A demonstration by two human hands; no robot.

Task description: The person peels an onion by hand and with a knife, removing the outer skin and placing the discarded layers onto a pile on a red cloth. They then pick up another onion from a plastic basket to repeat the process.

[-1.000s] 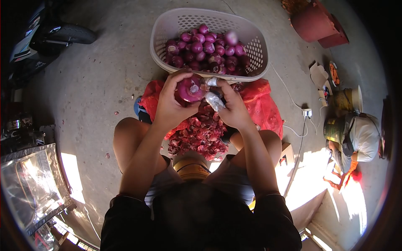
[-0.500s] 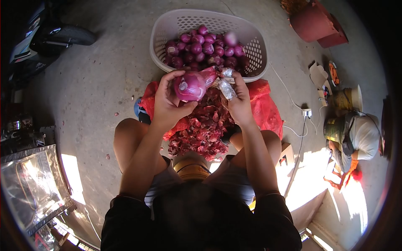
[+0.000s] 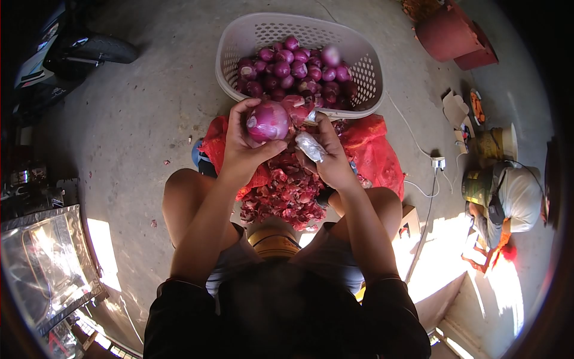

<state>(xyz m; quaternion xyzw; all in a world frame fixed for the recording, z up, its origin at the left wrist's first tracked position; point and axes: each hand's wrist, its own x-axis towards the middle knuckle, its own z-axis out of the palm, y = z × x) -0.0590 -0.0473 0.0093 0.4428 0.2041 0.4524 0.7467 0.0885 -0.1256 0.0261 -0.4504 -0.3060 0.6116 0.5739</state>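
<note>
In my left hand [image 3: 244,149] is a large purple-red onion [image 3: 266,122], cupped between the thumb and fingers. A loose flap of onion skin [image 3: 296,106] hangs off its right side, pinched by my right hand [image 3: 332,158]. Silver wrapping [image 3: 310,147] covers the thumb and a fingertip of that hand. Just beyond both hands stands a pale perforated basket [image 3: 299,21] with many onions [image 3: 282,69] in it. Under the hands lies a heap of dry red onion skins [image 3: 284,194], with a red mesh bag [image 3: 376,152] around it.
A power socket [image 3: 438,162] with cables lies on the concrete floor to the right. Farther right, another person [image 3: 517,194] bends low near red netting. Red containers [image 3: 448,33] stand at the upper right, and a motorbike wheel [image 3: 101,49] at the upper left.
My right hand has moved down and slightly left, drawing the skin flap away from the onion's side. The onion has turned a little in my left hand, showing more bare surface.
</note>
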